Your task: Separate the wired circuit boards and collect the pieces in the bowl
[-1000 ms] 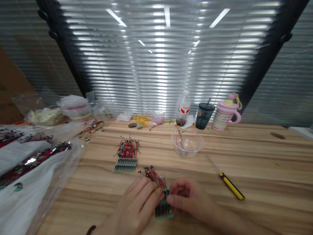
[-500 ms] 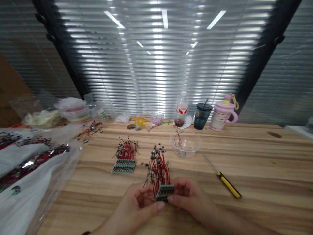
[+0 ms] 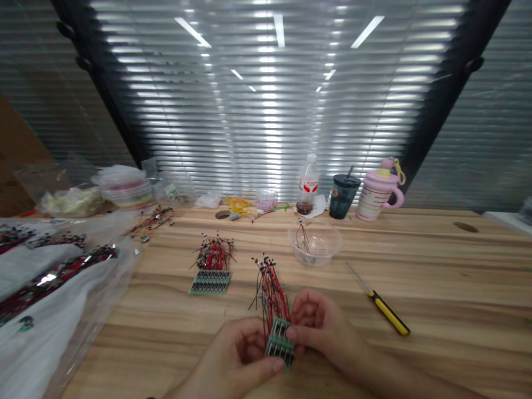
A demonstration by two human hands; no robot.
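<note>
A green circuit board panel (image 3: pixel 281 342) with black parts and a bundle of red and black wires (image 3: pixel 272 285) is held between both hands near the front of the table. My left hand (image 3: pixel 245 354) pinches its lower left edge, thumb on the face. My right hand (image 3: pixel 318 327) grips the right edge, thumb on the front and fingers curled behind. The wires point away from me, with small black ends at their tips. A second green panel (image 3: pixel 210 281) with similar wires lies flat to the left.
A yellow and black screwdriver (image 3: pixel 388 313) lies at the right. Behind are a clear bowl (image 3: pixel 318 246) holding wires, a bottle (image 3: pixel 308 185), a dark cup (image 3: pixel 343 197) and a pink mug (image 3: pixel 374 197). Plastic bags (image 3: pixel 62 310) with wired parts cover the left side.
The held panel has tipped so its face shows more fully, and its wires have drawn closer together. My right hand's fingers have risen a little; my left hand has moved slightly right and down.
</note>
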